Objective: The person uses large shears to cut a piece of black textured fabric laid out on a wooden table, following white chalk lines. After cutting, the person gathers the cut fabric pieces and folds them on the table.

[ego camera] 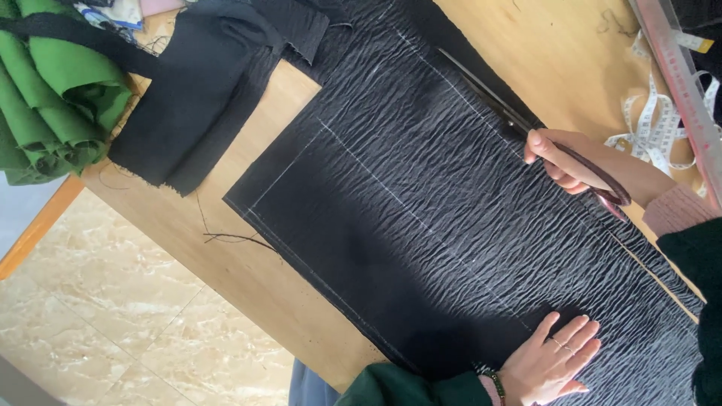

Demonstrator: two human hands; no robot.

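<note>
A large piece of crinkled black fabric (421,195) with white chalk lines lies spread on a wooden table (248,271). My left hand (553,361) rests flat on the fabric near its lower edge, fingers spread, holding it down. My right hand (579,165) grips the handles of long dark scissors (496,105), whose blades point up and left along the fabric's far edge, beside a chalk line. A narrow cut runs through the fabric behind the scissors toward the lower right.
A folded black cloth (195,98) lies at the table's upper left, next to a heap of green fabric (53,90). A white measuring tape (654,128) and a long ruler (681,83) lie at the right. Loose threads (233,239) sit near the table edge, above a marble-look floor (113,323).
</note>
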